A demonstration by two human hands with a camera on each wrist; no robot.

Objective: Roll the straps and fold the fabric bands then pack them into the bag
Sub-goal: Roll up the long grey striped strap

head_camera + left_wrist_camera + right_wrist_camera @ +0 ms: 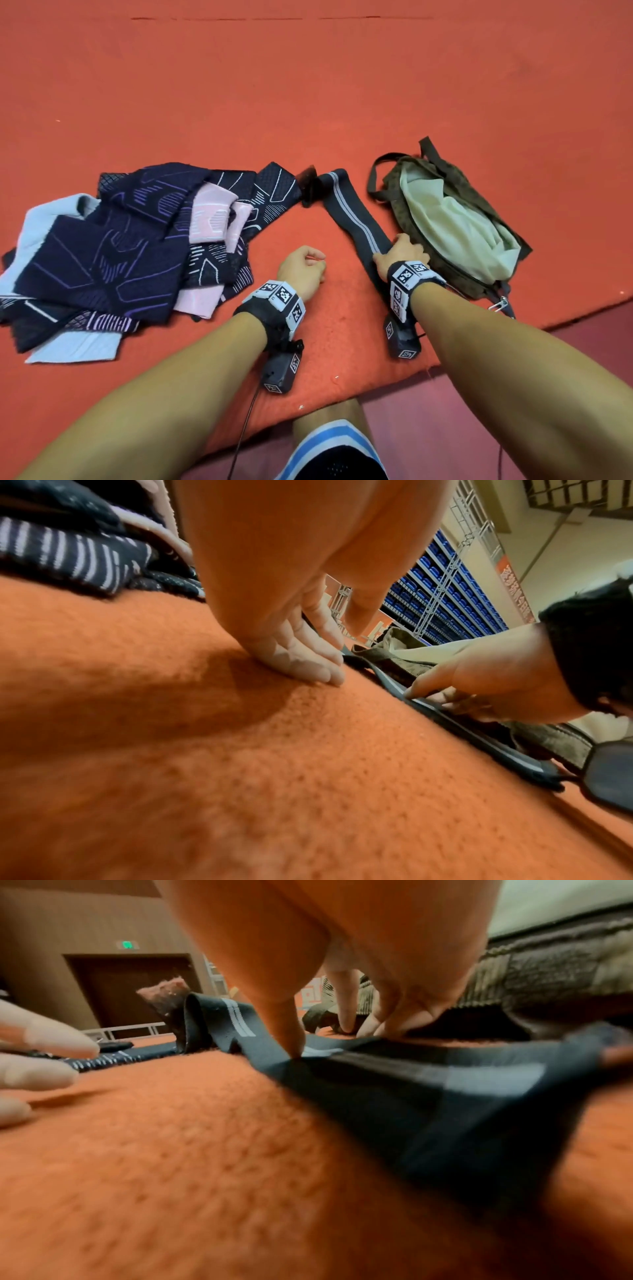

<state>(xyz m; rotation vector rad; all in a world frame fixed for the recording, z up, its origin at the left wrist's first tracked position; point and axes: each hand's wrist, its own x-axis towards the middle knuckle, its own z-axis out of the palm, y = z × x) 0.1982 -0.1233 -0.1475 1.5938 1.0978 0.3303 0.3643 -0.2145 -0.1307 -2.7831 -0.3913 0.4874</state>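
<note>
From the head view I see my right hand (402, 251) pressing the strap (356, 219), which lies flat on the orange mat (308, 102) just left of the open bag (452, 226); my left hand (301, 270) rests between strap and bands (130, 246), holding nothing. Left wrist: fingers (304, 666) loosely curled on the mat. Right wrist: fingers (291, 1034) pin the strap down, thumb and fingertips bent onto it.

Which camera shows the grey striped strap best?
The head view: the grey striped strap lies there full length, right hand on it. The right wrist view shows its blurred near end, the left wrist view only its edge.
</note>
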